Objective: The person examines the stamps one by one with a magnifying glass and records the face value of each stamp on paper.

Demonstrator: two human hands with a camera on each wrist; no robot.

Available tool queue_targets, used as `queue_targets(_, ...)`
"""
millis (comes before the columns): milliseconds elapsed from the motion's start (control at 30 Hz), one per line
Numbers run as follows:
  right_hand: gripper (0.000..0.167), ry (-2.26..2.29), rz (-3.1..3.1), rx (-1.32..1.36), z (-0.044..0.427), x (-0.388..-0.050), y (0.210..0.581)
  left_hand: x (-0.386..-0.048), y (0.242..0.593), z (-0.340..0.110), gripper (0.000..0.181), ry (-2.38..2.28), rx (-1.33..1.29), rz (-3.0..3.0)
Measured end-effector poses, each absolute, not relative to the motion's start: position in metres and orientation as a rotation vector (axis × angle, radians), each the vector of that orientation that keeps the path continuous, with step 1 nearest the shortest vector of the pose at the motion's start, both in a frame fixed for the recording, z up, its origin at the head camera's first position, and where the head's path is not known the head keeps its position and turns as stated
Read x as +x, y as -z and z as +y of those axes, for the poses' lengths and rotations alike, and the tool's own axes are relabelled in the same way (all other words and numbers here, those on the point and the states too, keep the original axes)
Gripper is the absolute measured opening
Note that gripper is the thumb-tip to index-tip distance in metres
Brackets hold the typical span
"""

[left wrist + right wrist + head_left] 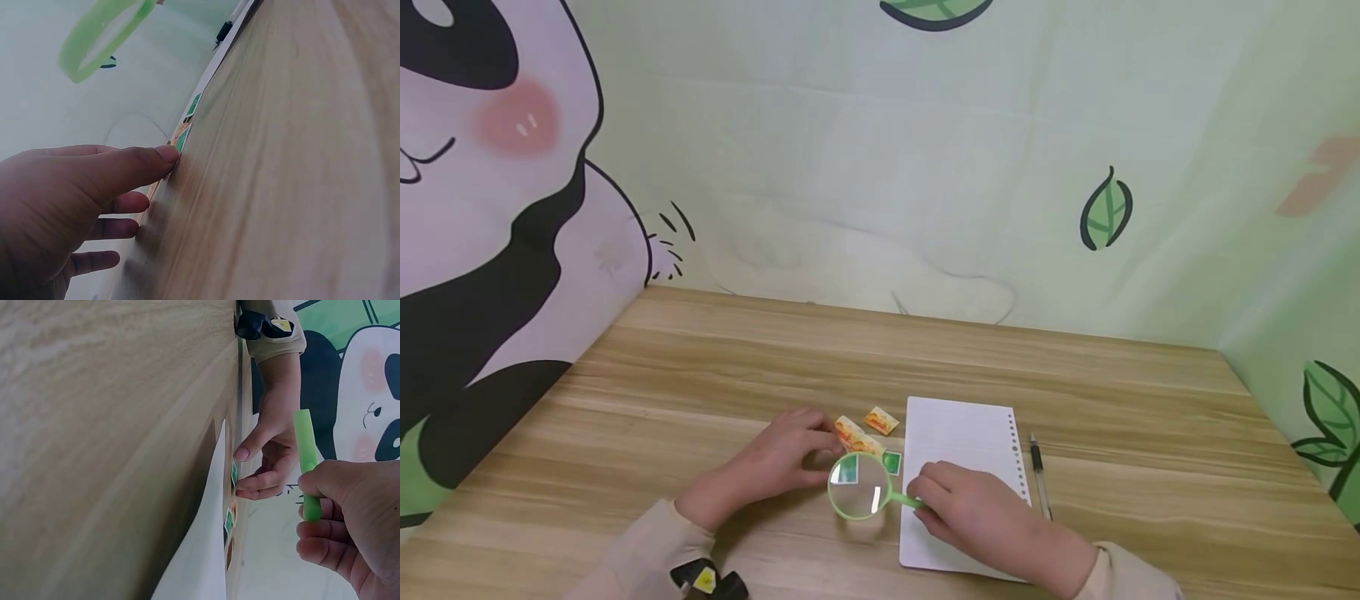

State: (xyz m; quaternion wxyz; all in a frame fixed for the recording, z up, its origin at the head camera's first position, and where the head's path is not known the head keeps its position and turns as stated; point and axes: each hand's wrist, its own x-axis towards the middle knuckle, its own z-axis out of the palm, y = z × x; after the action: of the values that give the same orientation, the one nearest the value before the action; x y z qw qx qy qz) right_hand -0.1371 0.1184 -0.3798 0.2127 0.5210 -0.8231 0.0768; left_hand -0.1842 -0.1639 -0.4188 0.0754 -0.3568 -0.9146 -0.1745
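Observation:
My right hand [977,512] grips the handle of a green-rimmed magnifying glass [861,497], holding it above the table over the lower left edge of a white sheet. Through the lens shows a green stamp-like paper [847,469]. At that paper my left hand [793,454] rests low, fingers spread; its thumb [164,156] touches the paper's edge in the left wrist view. Beside the lens lies another small green paper [892,462]. Two orange patterned papers [859,437] lie just behind. From the right wrist, the magnifying glass [306,444] appears edge-on.
The lined white sheet [958,433], with holes along its right side, lies under my right hand. A black-and-clear pen [1039,475] lies to its right. The wooden table [760,350] meets a panda-printed backdrop [865,192]. A black strap device [707,577] sits at my left wrist.

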Motion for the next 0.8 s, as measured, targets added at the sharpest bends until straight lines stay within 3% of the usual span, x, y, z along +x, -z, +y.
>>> queue_targets(800, 0.019, -0.323, -2.348, 1.414, 0.1202, -0.1395, 0.376, -0.1841, 0.4179, -0.1642, 0.024, 0.532, -1.072, -2.731)
